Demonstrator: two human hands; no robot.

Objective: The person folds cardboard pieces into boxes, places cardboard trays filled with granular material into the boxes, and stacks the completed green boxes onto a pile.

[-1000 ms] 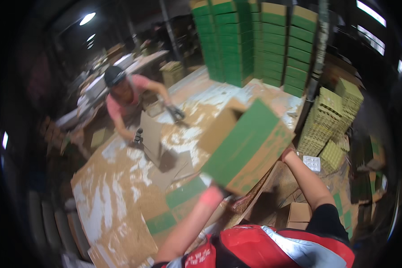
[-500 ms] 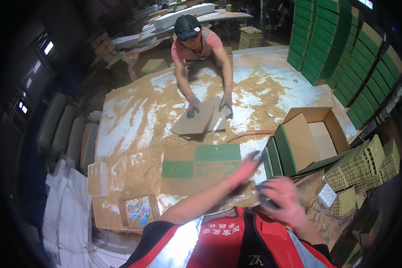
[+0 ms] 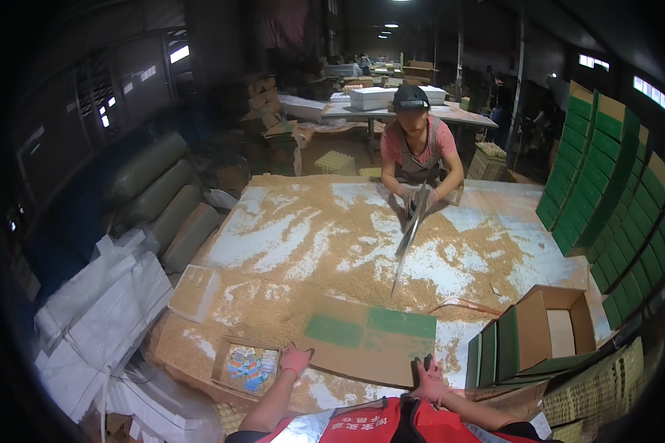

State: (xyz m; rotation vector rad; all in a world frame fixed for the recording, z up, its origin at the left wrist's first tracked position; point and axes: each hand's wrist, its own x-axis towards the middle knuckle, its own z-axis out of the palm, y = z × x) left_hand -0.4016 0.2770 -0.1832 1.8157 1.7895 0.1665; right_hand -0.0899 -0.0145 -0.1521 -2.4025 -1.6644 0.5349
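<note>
A flat cardboard sheet (image 3: 332, 356) with green printed blocks lies in front of me on the sawdust-strewn table. At its left edge my left hand (image 3: 296, 359), in a pink glove with dark fingertips, has its fingers apart, close to a small open cardboard box (image 3: 220, 364) of colourful cards. My right hand (image 3: 430, 382), gloved the same way, rests fingers spread at the sheet's near right corner. Whether either hand grips the edge is hard to see. Across the table a co-worker (image 3: 421, 148) holds cardboard pieces (image 3: 412, 227), seen nearly edge-on.
To my right stand an open cardboard box (image 3: 528, 336) and green-sided boxes (image 3: 488, 358) beside it. Egg trays (image 3: 595, 387) are stacked at the lower right. Tall green box stacks (image 3: 587, 177) rise behind. A white foam block (image 3: 195, 294) and white plastic wrap (image 3: 100, 310) are at left.
My view has tilted up. My hands have moved from the boxes at right to the flat sheet's two sides. The co-worker has drawn the cardboard back and lifted it upright.
</note>
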